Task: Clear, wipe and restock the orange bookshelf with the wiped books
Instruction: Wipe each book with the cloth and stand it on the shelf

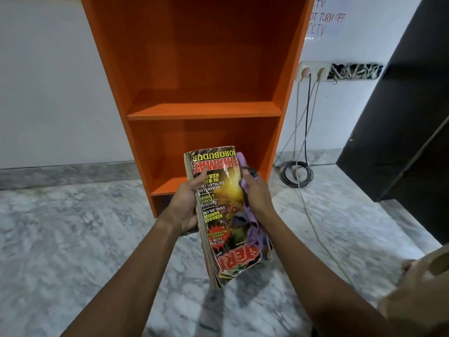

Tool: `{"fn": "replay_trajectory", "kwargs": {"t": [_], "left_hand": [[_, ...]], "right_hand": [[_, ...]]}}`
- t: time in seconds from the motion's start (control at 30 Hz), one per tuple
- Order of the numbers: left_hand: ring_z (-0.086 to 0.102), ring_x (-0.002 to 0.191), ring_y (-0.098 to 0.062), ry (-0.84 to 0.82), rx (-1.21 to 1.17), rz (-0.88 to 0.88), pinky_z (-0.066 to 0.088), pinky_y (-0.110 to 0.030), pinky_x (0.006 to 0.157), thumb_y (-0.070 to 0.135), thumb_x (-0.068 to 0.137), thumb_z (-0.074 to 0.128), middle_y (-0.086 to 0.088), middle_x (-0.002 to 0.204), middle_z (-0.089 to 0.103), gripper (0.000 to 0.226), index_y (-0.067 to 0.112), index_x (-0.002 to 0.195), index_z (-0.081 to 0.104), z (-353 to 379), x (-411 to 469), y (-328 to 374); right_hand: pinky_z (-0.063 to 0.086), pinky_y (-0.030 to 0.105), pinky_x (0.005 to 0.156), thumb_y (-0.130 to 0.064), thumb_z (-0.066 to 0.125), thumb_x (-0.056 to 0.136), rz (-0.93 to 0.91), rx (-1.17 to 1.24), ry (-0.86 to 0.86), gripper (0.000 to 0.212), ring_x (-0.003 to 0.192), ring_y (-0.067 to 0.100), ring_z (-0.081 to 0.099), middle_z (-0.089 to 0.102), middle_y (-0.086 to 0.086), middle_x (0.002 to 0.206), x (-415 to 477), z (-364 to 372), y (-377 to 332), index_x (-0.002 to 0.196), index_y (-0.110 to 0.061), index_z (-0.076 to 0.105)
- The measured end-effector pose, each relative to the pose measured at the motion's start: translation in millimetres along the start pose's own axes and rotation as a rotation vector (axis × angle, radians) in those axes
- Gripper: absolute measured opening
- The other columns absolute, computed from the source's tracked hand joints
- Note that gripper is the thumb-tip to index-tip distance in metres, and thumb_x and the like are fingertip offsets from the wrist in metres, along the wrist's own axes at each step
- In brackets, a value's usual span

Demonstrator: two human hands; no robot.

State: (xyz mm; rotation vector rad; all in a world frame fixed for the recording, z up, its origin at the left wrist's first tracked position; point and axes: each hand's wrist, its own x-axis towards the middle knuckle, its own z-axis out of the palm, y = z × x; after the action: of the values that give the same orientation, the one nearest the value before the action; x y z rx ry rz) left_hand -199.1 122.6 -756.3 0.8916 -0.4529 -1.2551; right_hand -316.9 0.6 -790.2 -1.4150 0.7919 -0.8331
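You are holding one thick, worn book (pixel 226 181) in the air in front of the orange bookshelf (pixel 204 110), above the marble floor (pixel 73 239), cover up and its print upside down to you. Your left hand (pixel 184 203) has its grip clamped on the book's left edge, thumb on the cover. Your right hand (pixel 255 193) has its grip closed on one purple cloth (pixel 252 220), which lies bunched against the book's right edge and trails down over the cover. The book's side looks layered, and you cannot tell whether it is one volume or several thin ones.

Two compartments of the bookshelf show, one above the other. The book and your hands cover part of the lower one's front.

Just right of the bookshelf, a wall socket (pixel 313 70) carries two plugs. Leads hang from it to the floor, where one dark coiled cable (pixel 297 175) lies beside the bookshelf's foot and one pale cable (pixel 315 227) runs on towards you. A black cabinet (pixel 401 117) stands further right. One handwritten note (pixel 325 20) is on the wall above the socket.
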Motion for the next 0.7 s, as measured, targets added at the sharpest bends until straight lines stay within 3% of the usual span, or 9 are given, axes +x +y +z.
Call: {"fn": "replay_trajectory", "kwargs": {"t": [0.03,0.07,0.13,0.23,0.33,0.43,0.57,0.63,0.7], "left_hand": [[0.066,0.111,-0.041,0.004,-0.017,0.014,0.047,-0.061,0.104,0.037,0.103,0.042,-0.02,0.121,0.07,0.042,0.008,0.121,0.068,-2,1,1],[0.065,0.114,-0.042,0.002,-0.041,0.032,0.046,-0.061,0.104,0.036,0.104,0.042,-0.02,0.124,0.069,0.042,0.008,0.122,0.068,-4,2,3],[0.063,0.117,-0.043,-0.009,-0.075,0.065,0.045,-0.063,0.105,0.037,0.106,0.04,-0.021,0.127,0.067,0.043,0.008,0.126,0.065,-6,4,9],[0.067,0.111,-0.04,-0.007,-0.068,0.095,0.047,-0.062,0.103,0.036,0.106,0.04,-0.019,0.121,0.07,0.043,0.008,0.129,0.062,-3,6,21],[0.071,0.099,-0.036,0.052,-0.02,0.106,0.051,-0.059,0.099,0.035,0.105,0.043,-0.015,0.111,0.073,0.039,0.009,0.118,0.07,-1,4,32],[0.071,0.089,-0.035,0.125,0.075,0.124,0.049,-0.059,0.097,0.036,0.102,0.051,-0.014,0.102,0.074,0.037,0.012,0.102,0.079,-5,1,45],[0.072,0.097,-0.034,0.393,0.326,0.078,0.055,-0.055,0.094,0.056,0.089,0.065,-0.012,0.109,0.075,0.047,0.015,0.112,0.072,-26,13,53],[0.068,0.109,-0.034,0.577,0.431,0.079,0.05,-0.057,0.1,0.057,0.078,0.074,-0.012,0.124,0.07,0.064,0.014,0.124,0.063,-33,18,41],[0.058,0.126,-0.036,0.655,0.554,0.114,0.043,-0.055,0.107,0.05,0.079,0.076,-0.01,0.146,0.055,0.084,0.018,0.149,0.041,-21,14,27]], "right_hand": [[0.047,0.036,0.075,-0.037,0.045,0.108,0.076,-0.015,-0.002,0.05,0.065,0.028,0.056,0.056,0.024,0.07,-1,-6,7,0.073,-0.015,0.073],[0.05,0.041,0.079,-0.034,0.047,0.108,0.151,-0.039,0.019,0.051,0.065,0.036,0.057,0.052,0.031,0.07,-2,-12,16,0.073,-0.004,0.069],[0.05,0.053,0.095,-0.03,0.053,0.104,0.295,0.001,0.003,0.047,0.088,0.048,0.064,0.061,0.037,0.091,-5,-23,40,0.106,0.015,0.062],[0.044,0.061,0.108,-0.036,0.074,0.091,0.355,0.239,-0.084,0.044,0.118,0.052,0.054,0.056,0.027,0.115,-2,-31,77,0.107,0.004,0.063],[0.034,0.065,0.116,-0.043,0.078,0.086,0.313,0.478,-0.205,0.067,0.137,0.049,0.046,0.054,0.031,0.141,-12,-33,59,0.135,-0.001,0.061],[0.047,0.055,0.109,-0.034,0.093,0.066,0.32,0.439,-0.259,0.078,0.121,0.041,0.063,0.065,0.028,0.13,-15,-48,36,0.131,-0.002,0.065],[0.063,0.036,0.073,-0.029,0.091,0.067,0.225,0.258,-0.221,0.06,0.084,0.031,0.074,0.077,0.021,0.093,-8,-59,15,0.11,0.007,0.067],[0.063,0.038,0.07,-0.019,0.082,0.081,0.15,0.159,-0.161,0.043,0.084,0.037,0.075,0.077,0.022,0.093,-7,-52,5,0.109,0.01,0.068],[0.062,0.056,0.074,-0.025,0.083,0.082,0.039,0.005,-0.098,0.046,0.085,0.049,0.072,0.074,0.031,0.092,-9,-39,-1,0.101,0.014,0.067]]}}
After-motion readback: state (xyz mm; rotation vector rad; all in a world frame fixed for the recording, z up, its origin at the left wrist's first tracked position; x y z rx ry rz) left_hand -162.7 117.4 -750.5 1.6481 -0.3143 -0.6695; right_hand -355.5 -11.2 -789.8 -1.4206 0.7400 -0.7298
